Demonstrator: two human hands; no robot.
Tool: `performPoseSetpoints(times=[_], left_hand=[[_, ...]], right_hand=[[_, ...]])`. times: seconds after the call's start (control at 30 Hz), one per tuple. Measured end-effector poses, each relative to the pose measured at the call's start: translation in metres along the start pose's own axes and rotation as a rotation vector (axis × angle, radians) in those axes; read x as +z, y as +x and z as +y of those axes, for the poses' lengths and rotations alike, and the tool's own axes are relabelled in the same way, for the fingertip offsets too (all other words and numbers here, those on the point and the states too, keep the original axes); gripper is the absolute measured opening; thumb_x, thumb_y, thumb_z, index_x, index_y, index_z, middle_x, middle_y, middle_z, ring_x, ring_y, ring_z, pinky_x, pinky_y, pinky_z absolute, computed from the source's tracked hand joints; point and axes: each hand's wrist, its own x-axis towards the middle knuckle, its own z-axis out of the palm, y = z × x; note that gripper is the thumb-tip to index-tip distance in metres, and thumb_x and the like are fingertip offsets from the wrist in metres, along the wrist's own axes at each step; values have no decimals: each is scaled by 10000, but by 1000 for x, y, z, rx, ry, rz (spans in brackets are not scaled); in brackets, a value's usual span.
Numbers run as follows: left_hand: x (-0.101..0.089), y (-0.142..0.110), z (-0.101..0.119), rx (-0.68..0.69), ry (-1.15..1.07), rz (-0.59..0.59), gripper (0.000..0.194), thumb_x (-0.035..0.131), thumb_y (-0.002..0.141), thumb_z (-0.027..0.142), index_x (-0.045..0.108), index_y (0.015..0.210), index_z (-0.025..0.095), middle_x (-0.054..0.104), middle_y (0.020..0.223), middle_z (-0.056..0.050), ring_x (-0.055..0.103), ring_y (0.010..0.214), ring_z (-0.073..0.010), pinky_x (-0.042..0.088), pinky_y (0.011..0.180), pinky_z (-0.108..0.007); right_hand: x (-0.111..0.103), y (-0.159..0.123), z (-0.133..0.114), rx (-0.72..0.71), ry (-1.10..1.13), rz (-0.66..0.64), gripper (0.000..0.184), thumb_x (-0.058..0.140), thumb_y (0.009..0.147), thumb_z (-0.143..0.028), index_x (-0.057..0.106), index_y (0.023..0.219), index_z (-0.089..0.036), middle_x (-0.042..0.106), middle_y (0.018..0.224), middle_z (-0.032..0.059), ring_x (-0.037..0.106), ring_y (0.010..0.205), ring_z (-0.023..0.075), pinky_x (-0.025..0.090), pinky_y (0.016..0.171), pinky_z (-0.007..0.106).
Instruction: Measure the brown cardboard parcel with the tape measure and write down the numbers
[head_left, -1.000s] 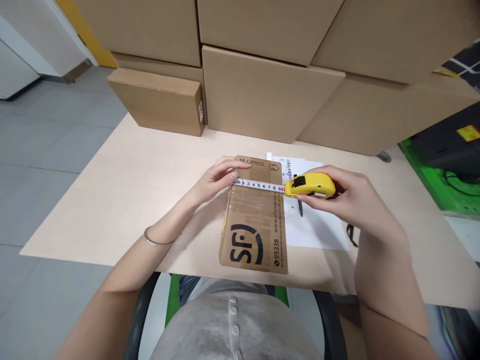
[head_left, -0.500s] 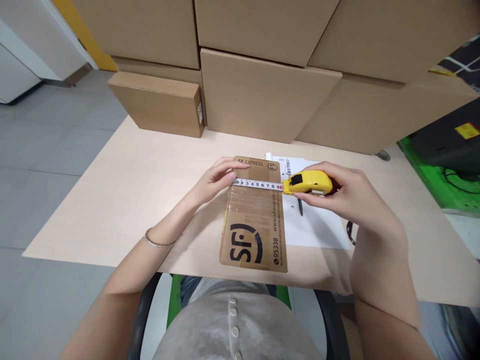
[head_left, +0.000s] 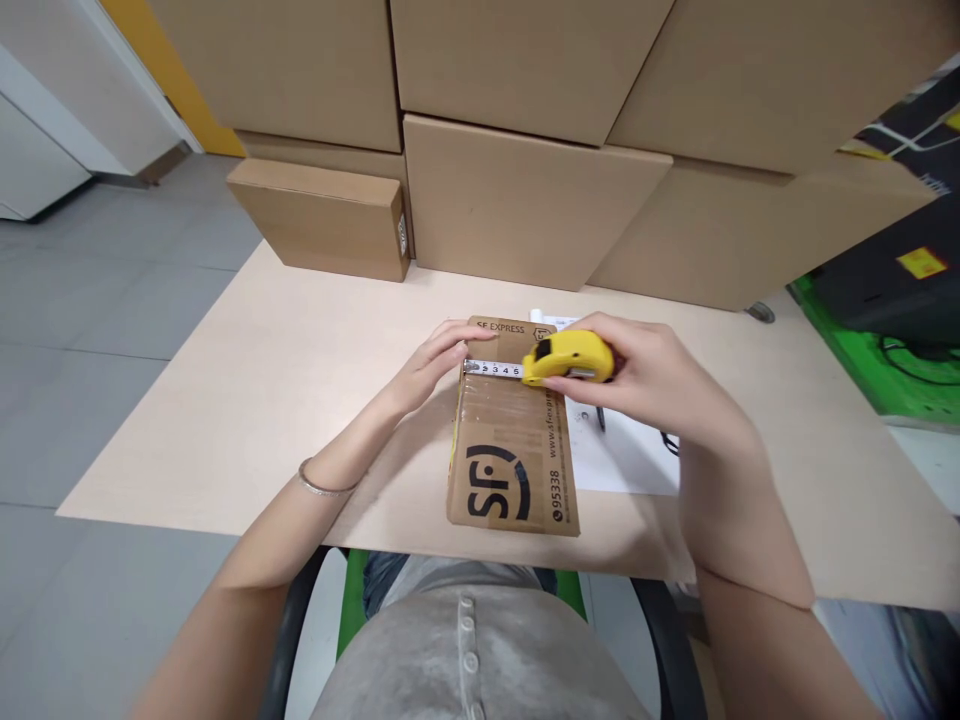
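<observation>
A flat brown cardboard box [head_left: 495,425] with SF EXPRESS print lies on the table in front of me. My right hand [head_left: 630,365] grips a yellow tape measure [head_left: 574,355] over the box's right part. Its metal blade [head_left: 493,369] runs out leftward across the box top, showing numbers up to about 5, with the end at the box's left edge. At that edge, my left hand [head_left: 435,360] rests with fingers stretched onto the top and the thumb beside the blade's end. Partly beneath my right hand are a white paper sheet [head_left: 622,470] and a dark pen [head_left: 600,418].
Large cardboard boxes [head_left: 517,200] stand along the table's back, with a smaller carton [head_left: 322,220] at back left. A black strap-like item [head_left: 670,443] lies by the paper. The table's front edge [head_left: 247,534] is close to my body. Green and black equipment [head_left: 870,350] stands at right.
My right hand has moved left with the tape measure, and the exposed blade is shorter. My left hand stays at the box's left edge, its thumb slightly back from the blade's end.
</observation>
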Motion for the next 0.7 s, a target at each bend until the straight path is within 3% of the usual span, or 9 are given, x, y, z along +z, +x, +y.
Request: performPoseSetpoints(times=[0.17,0.23,0.33,0.43,0.5,0.57,0.63,0.7], left_hand=[[2,1,1,-52,-71,-36,567,370,1058,661,721,1361,336,631,1521,-45,524,1455,-293,365,1266,-497],[0,-2,6,-39,-29,-32,619,332,1057,685,688,1417,329,597,1577,-46,475,1511,-298,309,1305,-509],[-5,-21,19,-33,103,66,620,307,1072,665,598,1520,351,519,1654,-40,372,1590,-299,236,1337,-538],[-4,-54,36,118,204,120,646,366,1048,682,500,1595,365,461,1682,-69,360,1593,-342,282,1316,-588],[3,-75,48,295,274,41,796,410,961,812,456,1622,370,428,1687,-94,387,1572,-396,324,1294,-636],[13,-91,56,437,376,-81,986,568,827,886,419,1645,354,390,1695,-124,400,1560,-429,345,1285,-653],[22,-99,60,496,482,-153,1014,738,792,777,412,1647,340,372,1700,-144,369,1581,-433,361,1282,-647],[27,-101,60,494,529,-154,951,830,837,564,408,1649,307,368,1705,-168,343,1603,-412,380,1282,-621]], right_hand=[[35,23,-20,-57,-50,-8,310,755,885,-489,647,1034,-240,751,1020,59,688,857,257,466,708,347],[42,22,-20,-37,13,54,350,782,854,-508,632,1035,-249,756,1028,57,686,841,251,471,693,344],[40,17,-4,100,278,235,425,852,786,-536,602,997,-264,738,931,27,633,691,193,458,585,310],[35,14,29,296,640,370,431,827,783,-582,614,978,-263,724,882,33,500,512,128,333,408,277],[36,15,51,392,841,349,417,777,790,-600,649,961,-242,730,857,45,391,444,93,227,345,267],[43,18,67,469,996,293,397,776,750,-575,655,896,-227,711,774,23,311,415,66,172,323,243],[51,21,74,524,1090,255,373,797,698,-531,618,821,-228,645,657,-25,268,395,48,165,318,212],[54,22,74,537,1126,242,363,804,676,-505,595,780,-227,591,598,-51,255,381,38,166,316,195]])
